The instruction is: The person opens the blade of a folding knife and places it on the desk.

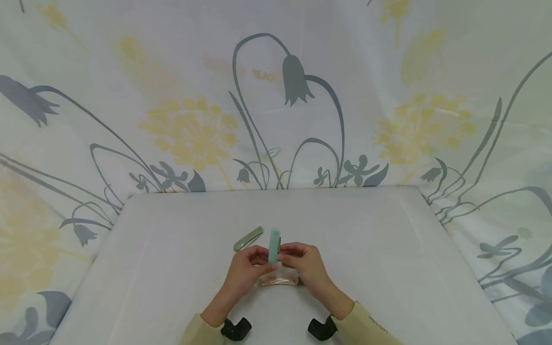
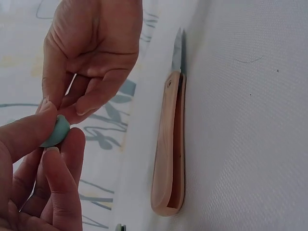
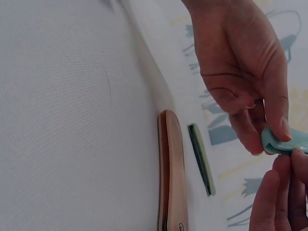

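Observation:
Both hands meet over the table around a turquoise folding knife (image 1: 274,245), which stands nearly upright in the head view. My left hand (image 1: 247,266) pinches its lower part between thumb and fingers. From the other side, my right hand (image 1: 305,263) pinches the same knife; in the right wrist view the slotted end of the handle (image 3: 276,143) shows at the fingertips. Below the hands lies a wooden-handled folding knife (image 2: 168,144) with its pointed blade (image 2: 177,53) out, toward the right. A green folding knife (image 1: 248,239) rests folded just beyond my left hand.
A white cloth covers the table (image 1: 172,230). Behind it hangs a floral-patterned curtain (image 1: 267,120) along the far edge and both sides. Black wrist mounts (image 1: 236,329) stick out near the sleeves (image 1: 362,326).

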